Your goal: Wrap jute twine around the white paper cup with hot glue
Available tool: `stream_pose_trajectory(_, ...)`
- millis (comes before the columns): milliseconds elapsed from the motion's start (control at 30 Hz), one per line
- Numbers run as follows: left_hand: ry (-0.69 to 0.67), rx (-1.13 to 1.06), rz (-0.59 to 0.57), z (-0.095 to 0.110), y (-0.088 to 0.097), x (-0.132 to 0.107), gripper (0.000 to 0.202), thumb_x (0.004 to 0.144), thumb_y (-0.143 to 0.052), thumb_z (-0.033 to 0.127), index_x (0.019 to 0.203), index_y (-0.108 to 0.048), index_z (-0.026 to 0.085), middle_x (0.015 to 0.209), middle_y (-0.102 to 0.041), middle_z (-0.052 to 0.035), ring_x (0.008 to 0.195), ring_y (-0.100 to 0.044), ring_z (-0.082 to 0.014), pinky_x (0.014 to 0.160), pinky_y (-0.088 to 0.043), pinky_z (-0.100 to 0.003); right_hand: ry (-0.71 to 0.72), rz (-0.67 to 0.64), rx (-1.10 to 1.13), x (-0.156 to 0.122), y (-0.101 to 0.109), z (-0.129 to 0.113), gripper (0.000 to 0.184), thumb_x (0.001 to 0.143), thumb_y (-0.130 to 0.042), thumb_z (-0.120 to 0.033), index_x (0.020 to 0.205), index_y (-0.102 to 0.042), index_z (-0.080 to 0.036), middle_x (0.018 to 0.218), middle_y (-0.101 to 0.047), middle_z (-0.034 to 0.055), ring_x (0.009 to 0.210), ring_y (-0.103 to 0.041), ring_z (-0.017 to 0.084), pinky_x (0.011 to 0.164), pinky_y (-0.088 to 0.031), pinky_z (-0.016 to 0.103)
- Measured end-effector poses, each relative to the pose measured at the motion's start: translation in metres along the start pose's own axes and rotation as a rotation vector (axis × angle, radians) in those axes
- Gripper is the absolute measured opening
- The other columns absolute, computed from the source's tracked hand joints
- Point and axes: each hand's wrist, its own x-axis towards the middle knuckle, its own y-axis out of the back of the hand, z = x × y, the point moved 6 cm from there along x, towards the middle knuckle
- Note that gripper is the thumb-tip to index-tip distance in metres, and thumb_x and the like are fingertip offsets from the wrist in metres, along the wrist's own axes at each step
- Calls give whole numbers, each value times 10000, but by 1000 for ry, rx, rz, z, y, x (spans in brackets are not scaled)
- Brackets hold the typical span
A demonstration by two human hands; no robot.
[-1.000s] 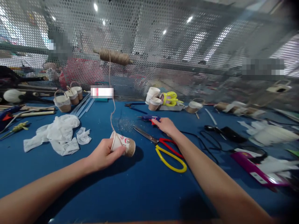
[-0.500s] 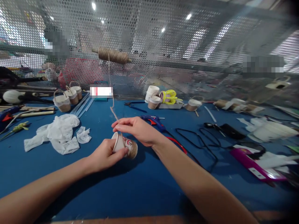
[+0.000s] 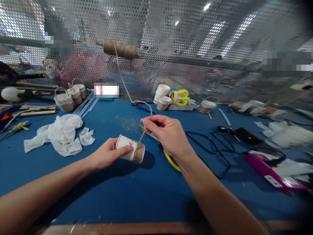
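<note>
My left hand (image 3: 110,152) grips a white paper cup (image 3: 123,142) lying on its side in the air, its mouth toward the left. Brown twine (image 3: 139,153) is wound in a band round the cup's base end. Above and right of the cup, my right hand (image 3: 168,133) pinches the strand of twine (image 3: 143,133) between thumb and fingers. From there the strand loops up to the twine spool (image 3: 121,49) mounted on the mesh. Yellow-handled scissors (image 3: 171,161) lie partly hidden beneath my right hand.
Small twine-wrapped cups with handles (image 3: 65,102) stand at the back left. White lace (image 3: 61,133) lies at the left. A purple device (image 3: 266,171) and black cable (image 3: 210,150) are at the right. Behind the table rises a perforated metal screen (image 3: 151,29).
The cup has turned, showing more of its side and the twine band. My right hand has moved right and slightly away from the cup, drawing the twine with it.
</note>
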Motion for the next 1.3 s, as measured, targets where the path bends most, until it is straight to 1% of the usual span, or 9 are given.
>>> stream_pose_trajectory(133,17,-32,0,0,-1,0,206,688,-628,319,745,-608,122,637,-605,-8,536,-472,-88,532,-374,-195,22,20,-43,-7,2,-8,176,670,-657,-338,727,-675,-173,640,-623,2,582,-532,102,580,-457,249)
stream_pose_trajectory(267,17,7,-33,1,-3,-2,185,721,-597,298,770,-602,119,657,-606,-9,559,-482,-93,551,-380,-197,21,50,-65,-11,2,-11,152,674,-656,-317,716,-668,-172,658,-633,-2,591,-533,101,594,-452,248)
stream_pose_trajectory(500,-55,139,-105,3,-7,-6,210,761,-545,322,795,-596,121,677,-582,2,585,-473,-97,582,-391,-200,-32,10,-149,-4,-1,4,199,694,-629,-338,705,-649,-141,618,-595,-5,559,-493,91,561,-424,243)
stream_pose_trajectory(700,-68,191,-112,2,-7,-9,275,759,-532,359,859,-599,112,726,-582,-16,623,-474,-117,626,-405,-228,-71,-23,-185,-3,-4,10,189,696,-626,-318,684,-633,-130,606,-578,-8,555,-479,87,565,-412,241)
stream_pose_trajectory(833,-93,201,-123,3,-8,-11,244,765,-525,340,827,-580,110,672,-519,6,582,-408,-95,575,-372,-207,-109,-59,-181,-3,-7,14,165,699,-624,-291,669,-625,-128,590,-568,-18,540,-466,76,557,-398,232)
stream_pose_trajectory(1033,-139,225,-129,4,-9,-13,207,776,-505,323,739,-529,121,594,-402,35,514,-292,-74,455,-276,-184,-139,-121,-193,-4,-11,20,156,710,-613,-279,653,-612,-133,576,-546,-26,531,-446,73,546,-374,234)
stream_pose_trajectory(1300,-235,258,-139,11,-12,-16,183,783,-496,279,673,-488,133,545,-348,47,476,-252,-68,409,-233,-191,-154,-175,-187,-8,-17,25,170,714,-605,-300,654,-612,-141,576,-540,-28,529,-442,77,539,-364,237)
